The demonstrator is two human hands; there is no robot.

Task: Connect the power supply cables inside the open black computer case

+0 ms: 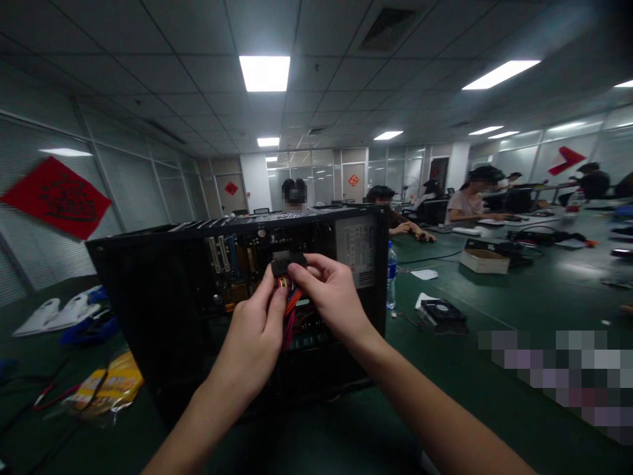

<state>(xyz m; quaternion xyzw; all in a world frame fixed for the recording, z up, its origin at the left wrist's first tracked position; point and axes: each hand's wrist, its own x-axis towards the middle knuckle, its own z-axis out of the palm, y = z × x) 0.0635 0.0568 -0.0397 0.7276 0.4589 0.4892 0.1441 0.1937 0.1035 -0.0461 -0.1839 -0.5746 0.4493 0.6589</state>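
Observation:
A black multi-pin power connector (283, 265) is held up in front of an open computer case (163, 310). My left hand (258, 320) pinches it from the left, close to where its coloured wires (291, 307) come out. From the right, my right hand (332, 290) grips the connector's other end between thumb and fingers. The wires hang down below it into the case. Behind the hands, the motherboard (237, 254) shows expansion slots at its left. A power supply label (357, 249) faces me at the case's upper right. My hands hide part of the board.
On the green table (435, 382), a plastic bottle (391, 274) stands just right of the case. Further right are a black drive-like part (442, 315) and an open box (484, 259). A yellow plastic packet (111, 381) and cables lie at left. Several people sit at tables beyond.

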